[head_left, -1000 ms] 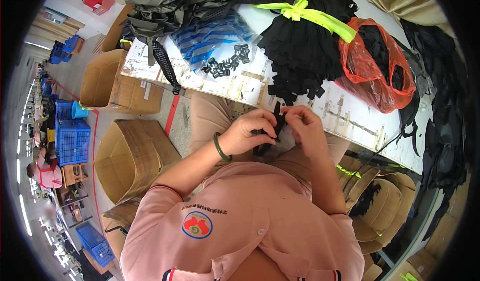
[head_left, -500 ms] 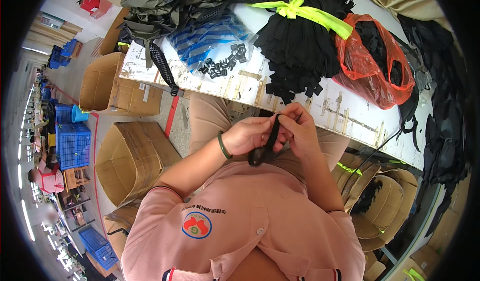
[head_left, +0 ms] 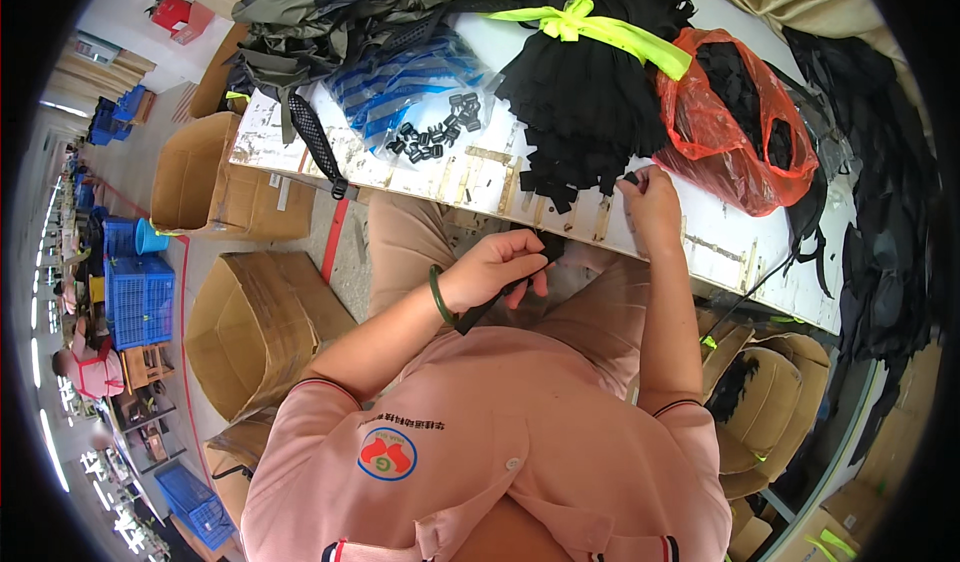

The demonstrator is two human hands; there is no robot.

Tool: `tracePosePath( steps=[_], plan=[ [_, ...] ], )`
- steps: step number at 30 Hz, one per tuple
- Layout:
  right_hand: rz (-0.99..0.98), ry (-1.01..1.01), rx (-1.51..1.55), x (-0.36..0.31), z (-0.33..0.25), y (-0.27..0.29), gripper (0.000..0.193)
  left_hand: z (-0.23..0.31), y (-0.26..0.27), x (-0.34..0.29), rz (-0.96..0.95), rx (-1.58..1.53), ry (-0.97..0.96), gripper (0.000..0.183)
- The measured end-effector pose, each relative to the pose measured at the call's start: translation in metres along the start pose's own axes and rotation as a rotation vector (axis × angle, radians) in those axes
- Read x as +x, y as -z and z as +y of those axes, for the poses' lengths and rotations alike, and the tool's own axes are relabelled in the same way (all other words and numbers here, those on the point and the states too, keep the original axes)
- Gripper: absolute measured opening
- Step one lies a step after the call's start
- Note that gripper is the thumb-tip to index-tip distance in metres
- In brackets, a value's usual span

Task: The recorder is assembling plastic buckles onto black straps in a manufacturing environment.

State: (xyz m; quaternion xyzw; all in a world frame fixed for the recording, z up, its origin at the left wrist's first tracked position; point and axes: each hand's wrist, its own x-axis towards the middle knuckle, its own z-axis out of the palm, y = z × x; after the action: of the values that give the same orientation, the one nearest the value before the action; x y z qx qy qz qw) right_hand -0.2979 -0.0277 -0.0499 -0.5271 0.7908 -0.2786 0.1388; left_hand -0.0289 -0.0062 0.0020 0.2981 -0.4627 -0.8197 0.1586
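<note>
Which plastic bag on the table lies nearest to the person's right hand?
The red bag, just beyond the right hand; the clear bag with blue stripes lies farther away, left of the black strap bundle.

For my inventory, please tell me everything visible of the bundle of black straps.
The bundle of black straps looks like flat fabric, bound by a knotted yellow-green band. It lies on the white table, fanning toward the near edge with uneven ends, left of the red bag. The right hand's grip pinches a small black piece beside it; whether they join is unclear.
</note>
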Motion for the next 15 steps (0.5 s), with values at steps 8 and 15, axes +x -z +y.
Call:
tracePosePath(
  steps=[8,15],
  plan=[
    [-0.003,0.11,0.434,-0.037,-0.029,0.023,0.013,-0.009,0.004,-0.001,0.174,0.088,0.011,0.011],
    [-0.287,0.525,0.249,-0.089,-0.068,0.028,0.016,-0.019,0.008,0.007,0.219,0.129,0.141,0.012]
  ],
)
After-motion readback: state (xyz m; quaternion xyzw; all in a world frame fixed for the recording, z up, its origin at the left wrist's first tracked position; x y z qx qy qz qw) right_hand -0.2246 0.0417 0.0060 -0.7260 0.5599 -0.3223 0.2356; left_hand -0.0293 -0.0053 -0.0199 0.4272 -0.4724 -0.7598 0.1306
